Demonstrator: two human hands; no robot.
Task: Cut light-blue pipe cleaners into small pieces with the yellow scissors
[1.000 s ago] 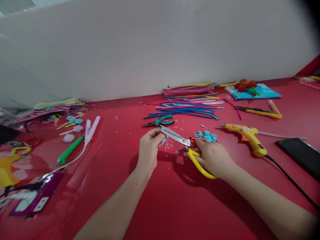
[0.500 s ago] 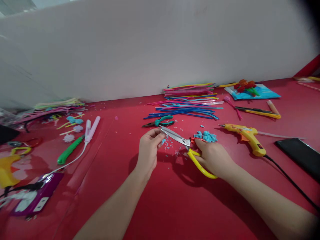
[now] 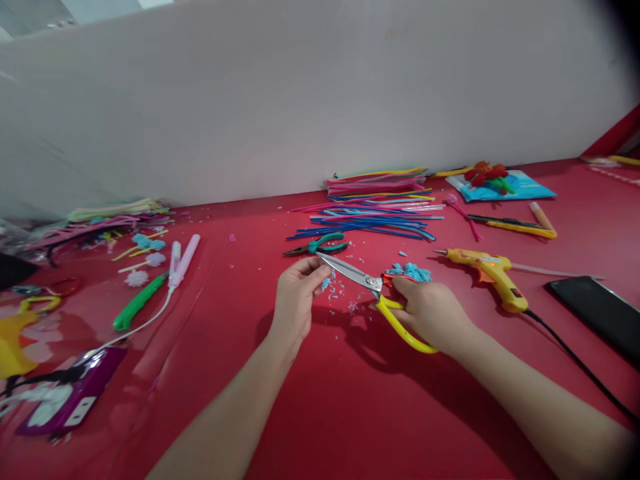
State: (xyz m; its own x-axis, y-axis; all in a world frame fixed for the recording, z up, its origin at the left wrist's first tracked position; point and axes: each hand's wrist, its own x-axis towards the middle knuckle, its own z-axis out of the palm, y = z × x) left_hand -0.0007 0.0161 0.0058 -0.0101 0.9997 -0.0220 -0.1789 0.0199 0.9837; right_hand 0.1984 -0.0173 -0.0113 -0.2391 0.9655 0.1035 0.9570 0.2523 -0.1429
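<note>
Scissors with silver blades and yellow and red handles are gripped in my right hand, fingers through the loops. Their blades look nearly closed and point left, with the tips at the fingers of my left hand. That hand is pinched closed on a small blue pipe cleaner piece, mostly hidden by the fingertips. Blue clippings are scattered on the red tabletop just beneath. Behind my right hand lies a heap of cut blue pieces. Green-handled pliers rest beyond the blade tips.
Bundled pipe cleaners lie near the white wall. To the right are a yellow glue gun, a utility knife and a black phone. A green-handled tool, a pink corded tool and a purple box occupy the left.
The view has shifted slightly. Both hands keep nearly the same pose, with the scissor blades still at my left fingertips.
</note>
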